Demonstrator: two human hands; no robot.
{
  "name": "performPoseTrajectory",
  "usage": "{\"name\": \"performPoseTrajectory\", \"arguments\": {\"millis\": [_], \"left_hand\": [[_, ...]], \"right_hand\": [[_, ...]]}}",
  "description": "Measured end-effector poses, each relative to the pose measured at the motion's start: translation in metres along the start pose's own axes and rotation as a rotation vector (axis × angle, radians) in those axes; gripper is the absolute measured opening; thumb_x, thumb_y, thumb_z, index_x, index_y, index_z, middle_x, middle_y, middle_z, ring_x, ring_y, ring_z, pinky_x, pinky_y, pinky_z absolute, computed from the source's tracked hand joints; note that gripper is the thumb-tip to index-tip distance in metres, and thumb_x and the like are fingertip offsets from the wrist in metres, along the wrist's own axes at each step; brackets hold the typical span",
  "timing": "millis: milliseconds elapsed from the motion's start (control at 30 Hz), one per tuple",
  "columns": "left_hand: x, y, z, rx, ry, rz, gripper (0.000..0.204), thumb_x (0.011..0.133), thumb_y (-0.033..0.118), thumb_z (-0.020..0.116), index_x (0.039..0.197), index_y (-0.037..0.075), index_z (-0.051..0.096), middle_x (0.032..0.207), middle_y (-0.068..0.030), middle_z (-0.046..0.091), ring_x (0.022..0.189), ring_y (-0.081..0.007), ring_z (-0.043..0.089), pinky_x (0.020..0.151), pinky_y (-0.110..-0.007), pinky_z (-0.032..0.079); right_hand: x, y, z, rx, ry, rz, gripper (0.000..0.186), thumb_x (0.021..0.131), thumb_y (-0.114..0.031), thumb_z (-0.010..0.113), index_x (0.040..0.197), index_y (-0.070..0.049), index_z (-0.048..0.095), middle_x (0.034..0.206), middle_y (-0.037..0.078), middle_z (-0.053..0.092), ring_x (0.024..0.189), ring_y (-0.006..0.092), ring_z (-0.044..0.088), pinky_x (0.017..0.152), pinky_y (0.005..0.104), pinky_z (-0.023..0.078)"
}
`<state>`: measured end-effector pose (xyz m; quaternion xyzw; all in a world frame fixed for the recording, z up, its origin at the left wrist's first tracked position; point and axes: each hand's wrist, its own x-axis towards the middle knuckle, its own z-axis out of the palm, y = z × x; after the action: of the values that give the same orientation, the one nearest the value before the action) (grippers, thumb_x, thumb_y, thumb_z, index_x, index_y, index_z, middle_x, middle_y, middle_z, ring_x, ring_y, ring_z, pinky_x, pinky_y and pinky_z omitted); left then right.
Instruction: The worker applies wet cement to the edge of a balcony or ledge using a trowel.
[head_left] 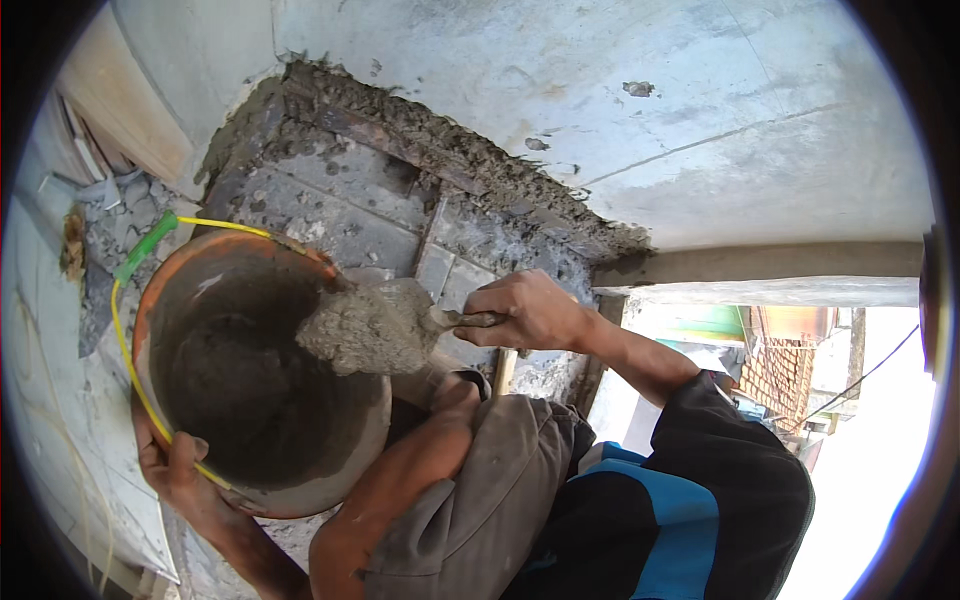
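My left hand [176, 474] grips the near-left rim of an orange bucket [377, 440], thumb over the edge beside the yellow wire handle [123, 350]. The bucket leans, and its inside is coated with grey mortar. My right hand [530, 312] is closed round the handle of a trowel [440, 318]. A thick heap of wet mortar [365, 325] lies on the trowel's blade, over the right side of the bucket's mouth. The heap hides most of the blade.
Rough wet mortar [430, 135] runs along the foot of the pale wall [700, 110]. Grey floor blocks [350, 205] lie below it. Rubble [135, 210] sits at the left. My bare knee [450, 415] is close beside the bucket. A bright opening is at the right.
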<state>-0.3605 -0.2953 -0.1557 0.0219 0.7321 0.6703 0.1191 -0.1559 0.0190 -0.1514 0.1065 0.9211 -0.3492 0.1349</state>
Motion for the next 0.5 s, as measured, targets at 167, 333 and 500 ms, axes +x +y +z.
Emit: {"name": "performPoseTrajectory", "arguments": {"millis": [167,333,500], "left_hand": [[0.000,-0.003,0.002,-0.004,0.025,-0.036,0.070,0.059,0.003,0.048,0.128,-0.006,0.048,0.122,-0.0140,0.056,0.107,-0.0191,0.057,0.089,-0.025,0.043],[-0.002,-0.009,0.004,-0.002,0.052,0.093,0.063,0.068,-0.001,0.050,0.131,-0.004,0.047,0.106,-0.0076,0.062,0.067,-0.0031,0.050,0.056,-0.013,0.034],[-0.001,-0.014,-0.006,0.024,0.015,-0.006,0.066,0.064,-0.001,0.047,0.130,-0.001,0.049,0.092,-0.0013,0.061,0.057,-0.0004,0.040,0.052,-0.014,0.031]], "right_hand": [[-0.075,0.020,-0.042,0.150,-0.057,0.120,0.022,0.079,-0.020,0.071,0.073,-0.001,0.063,0.059,0.007,0.056,0.050,0.0192,0.057,0.046,0.0334,0.039],[-0.132,0.077,-0.048,0.549,-0.291,0.486,0.020,0.083,-0.021,0.069,0.080,-0.001,0.066,0.056,0.001,0.054,0.051,0.0106,0.052,0.046,0.0274,0.042],[-0.166,0.166,-0.066,0.811,0.218,0.960,0.020,0.085,-0.022,0.063,0.075,-0.005,0.057,0.059,-0.002,0.044,0.051,0.0080,0.041,0.043,0.0249,0.033]]}}
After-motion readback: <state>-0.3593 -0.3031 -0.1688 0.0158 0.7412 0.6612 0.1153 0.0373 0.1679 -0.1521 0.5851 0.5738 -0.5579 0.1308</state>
